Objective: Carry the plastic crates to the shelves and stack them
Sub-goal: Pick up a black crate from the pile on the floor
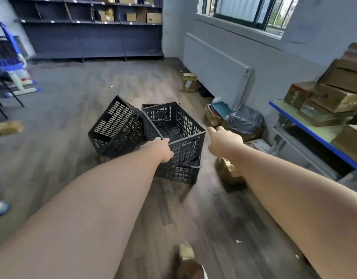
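Several black plastic crates sit in a cluster on the floor ahead of me. The top crate [179, 125] stands upright on a lower crate [179, 174]. Another crate [117, 127] leans tilted at the left, and one more shows behind the top one. My left hand [163, 150] grips the near rim corner of the top crate. My right hand [224, 141] hovers just right of that crate, fingers apart, holding nothing. The dark shelves [89, 33] stand against the far wall.
A desk [306, 125] with stacked cardboard boxes stands at the right. A lined bin [244, 119] and small boxes lie under the radiator. A golden package [230, 172] lies beside the crates. Chairs [4, 85] stand at left. My shoe [185, 252] shows below.
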